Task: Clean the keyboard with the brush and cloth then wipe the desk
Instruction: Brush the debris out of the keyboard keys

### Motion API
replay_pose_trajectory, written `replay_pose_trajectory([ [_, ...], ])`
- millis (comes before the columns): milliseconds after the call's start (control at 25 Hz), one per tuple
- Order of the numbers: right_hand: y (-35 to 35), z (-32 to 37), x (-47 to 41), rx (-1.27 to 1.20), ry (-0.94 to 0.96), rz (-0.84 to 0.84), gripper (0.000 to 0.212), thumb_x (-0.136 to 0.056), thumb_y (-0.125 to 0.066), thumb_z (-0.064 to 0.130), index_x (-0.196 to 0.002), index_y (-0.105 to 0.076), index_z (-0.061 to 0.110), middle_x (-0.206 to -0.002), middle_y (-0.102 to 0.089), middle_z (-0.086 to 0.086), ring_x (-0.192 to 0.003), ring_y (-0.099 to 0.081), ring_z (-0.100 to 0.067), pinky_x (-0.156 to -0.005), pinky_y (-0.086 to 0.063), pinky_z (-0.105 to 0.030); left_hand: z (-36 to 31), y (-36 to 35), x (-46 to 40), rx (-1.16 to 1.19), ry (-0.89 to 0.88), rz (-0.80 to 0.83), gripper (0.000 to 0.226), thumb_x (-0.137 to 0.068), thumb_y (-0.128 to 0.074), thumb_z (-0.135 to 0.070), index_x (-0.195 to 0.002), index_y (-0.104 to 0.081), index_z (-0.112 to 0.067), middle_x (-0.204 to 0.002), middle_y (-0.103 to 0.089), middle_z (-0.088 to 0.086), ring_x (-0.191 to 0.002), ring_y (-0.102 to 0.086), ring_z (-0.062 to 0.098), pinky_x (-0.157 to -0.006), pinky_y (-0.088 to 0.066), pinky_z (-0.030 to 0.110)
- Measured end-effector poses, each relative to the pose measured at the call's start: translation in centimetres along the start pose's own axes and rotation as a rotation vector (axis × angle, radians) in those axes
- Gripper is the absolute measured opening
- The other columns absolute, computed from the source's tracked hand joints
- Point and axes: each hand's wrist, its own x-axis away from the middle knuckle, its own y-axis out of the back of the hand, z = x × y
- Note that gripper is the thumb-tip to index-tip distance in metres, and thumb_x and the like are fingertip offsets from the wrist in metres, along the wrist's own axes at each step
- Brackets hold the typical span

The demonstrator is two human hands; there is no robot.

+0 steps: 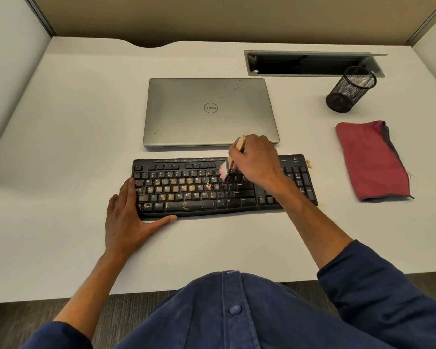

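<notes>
You're at an office cubicle; fabric partitions [212,16] wall in the white desk [73,122] beyond your hands; a closed laptop [207,112] lies just past the right hand [254,159]; a cable tray [310,63] and mesh pen cup [350,89] sit farther right.

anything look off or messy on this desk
Yes: tan crumbs litter the letter keys of the black keyboard, with a small pile beside its far right corner. The closed silver laptop has dark scratch marks on its lid.
</notes>
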Motion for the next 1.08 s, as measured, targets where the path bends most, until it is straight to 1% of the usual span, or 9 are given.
replay_pose_trajectory([
  [120, 0.4, -0.2, 0.1, 0.0, 0.01, -0.07, 0.029, -0.097, -0.052, 0.023, -0.082, -0.073, 0.009, -0.065, -0.07, -0.001, -0.061, -0.066, -0.017, -0.069, -0.057, -0.038, -0.1, 0.0, 0.1, 0.005, 0.007, -0.002, 0.128, -0.057, -0.055, -0.092, -0.156, -0.02, -0.017, -0.16, -0.03, 0.004, -0.139, -0.034, 0.029, -0.117, -0.029, 0.048],
  [280, 0.8, -0.9, 0.5, -0.095, -0.002, 0.047, 0.025, -0.097, -0.055, 0.021, -0.086, -0.074, 0.008, -0.068, -0.072, -0.004, -0.063, -0.07, -0.02, -0.068, -0.058, -0.043, -0.2, 0.1, 0.1, 0.01, 0.008, -0.006, 0.129, -0.057, -0.055, -0.091, -0.156, -0.019, -0.017, -0.16, -0.03, 0.004, -0.139, -0.033, 0.03, -0.117, -0.029, 0.048],
  [440, 1.7, -1.8, 0.3, 0.003, -0.033, -0.064, 0.029, -0.098, -0.053, 0.025, -0.086, -0.074, 0.009, -0.067, -0.071, -0.002, -0.065, -0.068, -0.02, -0.072, -0.057, -0.042, -0.2, 0.1, 0.1, 0.002, 0.006, -0.009, 0.128, -0.058, -0.055, -0.092, -0.155, -0.021, -0.016, -0.159, -0.031, 0.004, -0.139, -0.035, 0.03, -0.116, -0.031, 0.05],
  [600, 1.3, -1.6, 0.7, -0.018, 0.001, 0.01, 0.029, -0.098, -0.054, 0.026, -0.086, -0.074, 0.009, -0.067, -0.072, -0.004, -0.065, -0.07, -0.02, -0.069, -0.058, -0.043, -0.1, 0.1, 0.1, 0.003, -0.004, -0.007, 0.127, -0.058, -0.055, -0.091, -0.155, -0.022, -0.016, -0.159, -0.032, 0.004, -0.138, -0.036, 0.03, -0.116, -0.031, 0.05],
  [720, 1.6, -2.0, 0.6, -0.015, -0.045, -0.099, 0.029, -0.099, -0.052, 0.026, -0.09, -0.074, 0.01, -0.069, -0.072, -0.003, -0.065, -0.069, -0.018, -0.07, -0.058, -0.04, -0.1, 0.1, 0.1, 0.0, -0.007, -0.008, 0.127, -0.059, -0.055, -0.091, -0.155, -0.022, -0.016, -0.159, -0.032, 0.005, -0.138, -0.036, 0.03, -0.116, -0.031, 0.05],
  [800, 2.0, -2.1, 0.8, -0.045, -0.048, -0.051, 0.027, -0.098, -0.054, 0.025, -0.09, -0.075, 0.011, -0.068, -0.071, 0.0, -0.065, -0.069, -0.016, -0.07, -0.057, -0.036, 0.0, 0.1, 0.0, 0.001, -0.001, -0.003, 0.127, -0.059, -0.055, -0.092, -0.155, -0.021, -0.016, -0.159, -0.031, 0.004, -0.139, -0.035, 0.03, -0.117, -0.031, 0.05],
  [880, 1.8, -2.1, 1.1, -0.063, -0.06, 0.053, 0.027, -0.097, -0.056, 0.023, -0.086, -0.074, 0.008, -0.068, -0.071, -0.003, -0.065, -0.07, -0.018, -0.07, -0.058, -0.038, -0.1, 0.1, 0.1, 0.004, -0.003, -0.004, 0.127, -0.058, -0.055, -0.092, -0.155, -0.021, -0.016, -0.159, -0.031, 0.004, -0.139, -0.035, 0.03, -0.116, -0.031, 0.05],
  [960, 1.6, -2.4, 1.0, -0.022, -0.083, -0.013, 0.031, -0.099, -0.053, 0.024, -0.085, -0.073, 0.005, -0.068, -0.071, -0.006, -0.063, -0.069, -0.02, -0.068, -0.058, -0.039, 0.0, 0.2, 0.1, 0.005, -0.007, -0.005, 0.127, -0.059, -0.054, -0.092, -0.155, -0.021, -0.016, -0.159, -0.031, 0.004, -0.138, -0.035, 0.029, -0.116, -0.031, 0.05],
  [1080, 2.2, -2.6, 0.4, 0.051, -0.136, -0.207, 0.033, -0.102, -0.049, 0.025, -0.09, -0.073, 0.006, -0.07, -0.068, 0.0, -0.058, -0.061, -0.013, -0.061, -0.047, -0.029, 0.0, 0.1, 0.1, 0.002, 0.0, -0.002, 0.128, -0.059, -0.055, -0.091, -0.156, -0.021, -0.015, -0.16, -0.03, 0.004, -0.14, -0.033, 0.028, -0.118, -0.029, 0.05],
])
